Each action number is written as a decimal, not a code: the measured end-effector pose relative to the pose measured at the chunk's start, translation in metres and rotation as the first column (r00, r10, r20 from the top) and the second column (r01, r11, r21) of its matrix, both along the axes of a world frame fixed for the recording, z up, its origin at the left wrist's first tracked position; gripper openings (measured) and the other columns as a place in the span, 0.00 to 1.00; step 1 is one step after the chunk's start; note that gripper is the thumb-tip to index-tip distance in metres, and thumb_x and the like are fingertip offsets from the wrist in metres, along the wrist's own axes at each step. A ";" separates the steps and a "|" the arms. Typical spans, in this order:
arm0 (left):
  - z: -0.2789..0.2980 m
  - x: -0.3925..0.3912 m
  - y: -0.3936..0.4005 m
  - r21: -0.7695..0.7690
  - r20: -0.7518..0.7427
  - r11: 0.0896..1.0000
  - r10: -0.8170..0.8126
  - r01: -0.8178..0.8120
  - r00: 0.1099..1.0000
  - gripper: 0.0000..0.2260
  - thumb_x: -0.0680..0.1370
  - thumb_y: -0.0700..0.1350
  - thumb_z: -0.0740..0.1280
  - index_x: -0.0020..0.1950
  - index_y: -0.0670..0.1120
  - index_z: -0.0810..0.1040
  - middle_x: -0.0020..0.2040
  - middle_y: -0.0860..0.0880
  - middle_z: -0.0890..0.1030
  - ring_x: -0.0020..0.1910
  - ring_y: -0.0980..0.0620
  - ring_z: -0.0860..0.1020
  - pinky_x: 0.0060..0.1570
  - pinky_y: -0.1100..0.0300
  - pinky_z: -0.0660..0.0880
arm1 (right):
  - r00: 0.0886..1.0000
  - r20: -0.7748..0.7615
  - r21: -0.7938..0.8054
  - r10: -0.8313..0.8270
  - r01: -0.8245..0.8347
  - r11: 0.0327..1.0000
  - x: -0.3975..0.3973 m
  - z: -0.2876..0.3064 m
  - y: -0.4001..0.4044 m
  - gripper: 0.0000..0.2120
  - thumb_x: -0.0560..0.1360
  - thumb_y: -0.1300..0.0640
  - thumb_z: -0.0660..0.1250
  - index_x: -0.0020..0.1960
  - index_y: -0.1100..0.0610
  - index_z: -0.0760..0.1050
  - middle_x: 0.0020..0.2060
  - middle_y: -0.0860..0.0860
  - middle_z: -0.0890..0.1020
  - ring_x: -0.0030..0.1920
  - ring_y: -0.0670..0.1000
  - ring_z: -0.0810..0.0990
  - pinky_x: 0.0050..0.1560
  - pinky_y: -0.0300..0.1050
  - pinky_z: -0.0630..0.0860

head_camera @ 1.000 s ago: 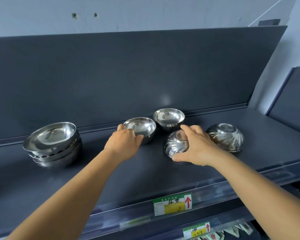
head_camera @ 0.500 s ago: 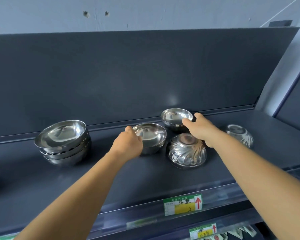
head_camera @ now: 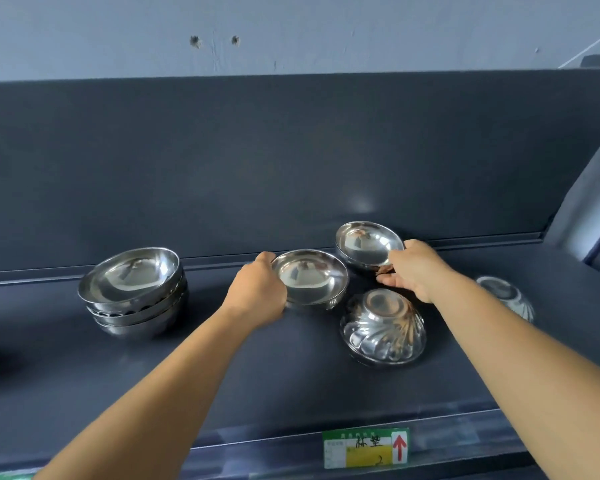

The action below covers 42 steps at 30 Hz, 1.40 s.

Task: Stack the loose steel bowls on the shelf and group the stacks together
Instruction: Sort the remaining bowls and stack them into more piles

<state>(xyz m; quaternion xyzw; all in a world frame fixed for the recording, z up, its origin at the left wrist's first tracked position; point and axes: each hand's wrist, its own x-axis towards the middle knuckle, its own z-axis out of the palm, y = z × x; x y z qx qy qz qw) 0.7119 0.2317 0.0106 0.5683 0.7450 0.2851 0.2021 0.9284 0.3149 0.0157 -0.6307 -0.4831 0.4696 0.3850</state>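
Both hands have closed in since a moment ago: the right hand [head_camera: 413,271], which was only reaching for the back bowl [head_camera: 368,245], now clamps its near right rim, and that bowl is tipped up, its mouth tilted toward the camera and slightly left. The left hand [head_camera: 257,294] grips the left rim of the middle bowl [head_camera: 310,279], thumb over the edge, fingers hidden beneath; this bowl sits mouth-up, roughly level, on the dark shelf [head_camera: 222,375]. The two held bowls are just beside each other, rims close, whether touching I cannot tell.

In front of the right hand, a fluted bowl [head_camera: 383,329] lies upside down, flat base up, swirled ribs running down to the rim on the shelf. Off to the right, partly behind the right forearm, a second fluted bowl [head_camera: 506,296] is also inverted. Well apart on the left stands the stack of bowls [head_camera: 134,292], several nested mouth-up, the top one tilted toward the camera.

On the shelf's front edge, a price label [head_camera: 366,447]: green border, yellow patch, a red arrow pointing up, and handwritten characters with what looks like a "2" below; the small print is too blurred to read.
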 end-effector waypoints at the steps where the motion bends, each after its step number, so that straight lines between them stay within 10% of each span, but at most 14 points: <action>1: 0.005 -0.002 -0.001 0.035 0.002 0.999 -0.001 0.001 1.000 0.13 0.71 0.35 0.53 0.50 0.45 0.71 0.45 0.39 0.80 0.36 0.42 0.77 0.31 0.55 0.73 | 1.000 -0.004 0.028 -0.002 0.003 1.000 0.000 0.006 -0.001 0.14 0.79 0.66 0.56 0.63 0.64 0.69 0.43 0.59 0.79 0.39 0.54 0.82 0.34 0.41 0.79; 10: 0.074 -0.043 -0.038 0.285 -0.082 0.957 0.089 -0.062 0.993 0.11 0.71 0.37 0.52 0.43 0.46 0.73 0.42 0.41 0.81 0.38 0.39 0.80 0.39 0.46 0.81 | 0.998 -0.021 0.275 0.060 -0.051 0.960 -0.033 0.076 -0.035 0.14 0.78 0.66 0.54 0.59 0.58 0.73 0.41 0.56 0.82 0.36 0.52 0.83 0.44 0.43 0.81; 17: 0.096 -0.108 -0.080 0.299 0.006 0.927 0.238 -0.229 0.971 0.19 0.76 0.39 0.52 0.63 0.50 0.73 0.46 0.44 0.82 0.44 0.41 0.82 0.49 0.46 0.80 | 0.974 -0.085 0.356 0.209 -0.166 0.919 -0.096 0.104 -0.072 0.15 0.77 0.68 0.54 0.59 0.60 0.73 0.42 0.57 0.81 0.36 0.51 0.81 0.39 0.42 0.80; 42: 0.036 -0.206 -0.081 0.210 0.232 0.942 0.214 -0.264 0.949 0.17 0.79 0.43 0.56 0.64 0.45 0.77 0.55 0.43 0.83 0.54 0.40 0.81 0.56 0.48 0.79 | 0.910 0.141 0.214 0.390 -0.413 0.885 -0.246 0.070 -0.104 0.15 0.76 0.67 0.53 0.52 0.63 0.78 0.36 0.56 0.81 0.34 0.52 0.79 0.34 0.42 0.77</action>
